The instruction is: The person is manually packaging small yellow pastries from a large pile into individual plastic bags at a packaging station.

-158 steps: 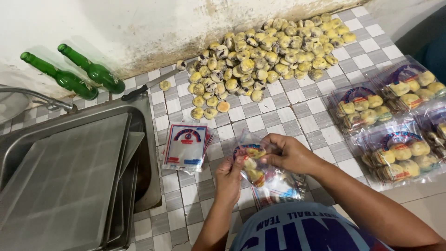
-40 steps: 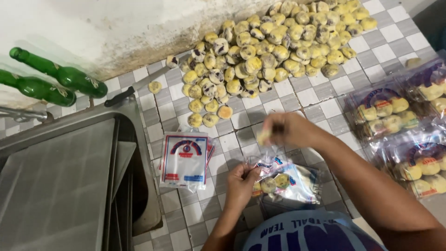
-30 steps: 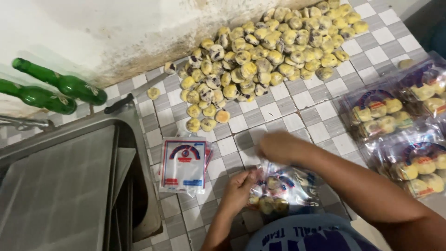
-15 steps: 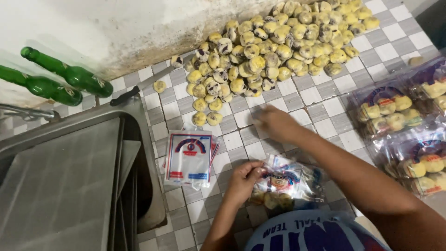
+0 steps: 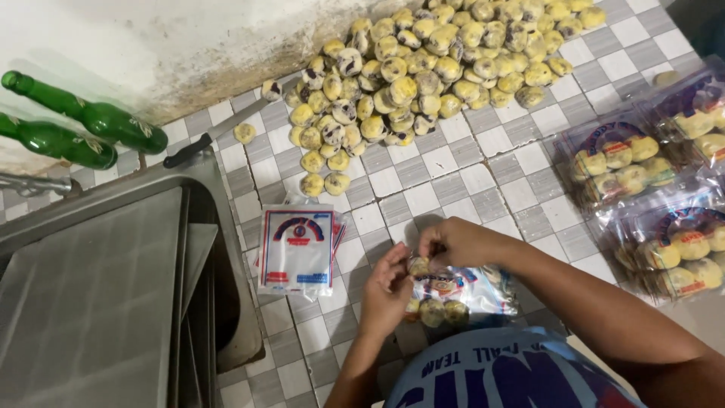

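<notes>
Yellow, dark-speckled pastries point(image 5: 423, 68); two green bottles point(image 5: 83, 125); grey-and-white checked counter point(image 5: 483, 174).

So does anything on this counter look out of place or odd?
Yes: one round pastry lies alone beside the knife, apart from the big pastry pile, and two green bottles lie on their sides.

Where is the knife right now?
In the head view the knife lies upper left on the tiled counter, behind the sink, its tip near the pile of round pastries and its dark handle pointing toward the two green bottles.
</notes>
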